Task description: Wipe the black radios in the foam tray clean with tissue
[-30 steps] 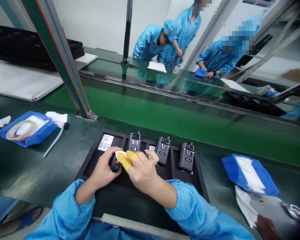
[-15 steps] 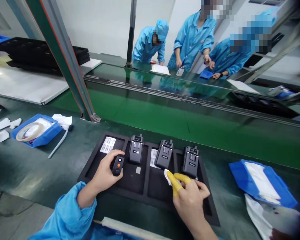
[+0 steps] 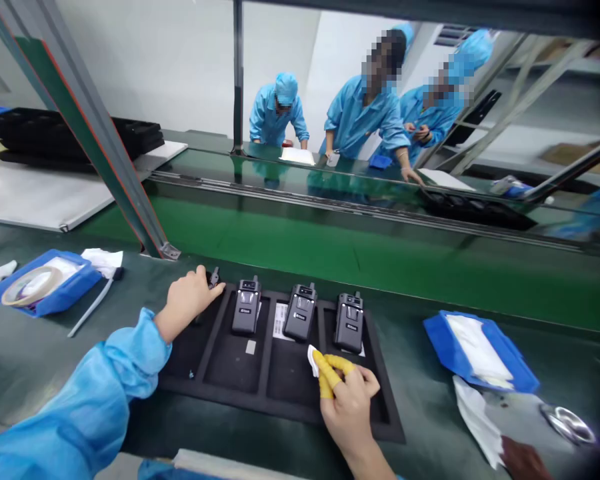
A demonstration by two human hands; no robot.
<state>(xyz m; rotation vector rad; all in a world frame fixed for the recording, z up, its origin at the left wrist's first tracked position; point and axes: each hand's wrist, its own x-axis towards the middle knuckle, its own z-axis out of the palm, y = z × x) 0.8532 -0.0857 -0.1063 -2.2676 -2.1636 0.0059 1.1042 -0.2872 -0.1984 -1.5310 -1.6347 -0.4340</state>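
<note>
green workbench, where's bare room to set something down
Bare: workbench between the left blue bin, pale tube and left sleeve; also between the black foam tray and right blue bin. Crowded: the tray's far half, with three Riton radios and the left hand on a fourth, mostly hidden; and in front of the right bin, with white cloth and shiny disc.

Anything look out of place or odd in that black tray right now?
One small thing: a tiny pale speck lies in the leftmost compartment of the black tray, nearer the wearer than the left hand. It looks like stray debris, but it's too small to identify.
</note>
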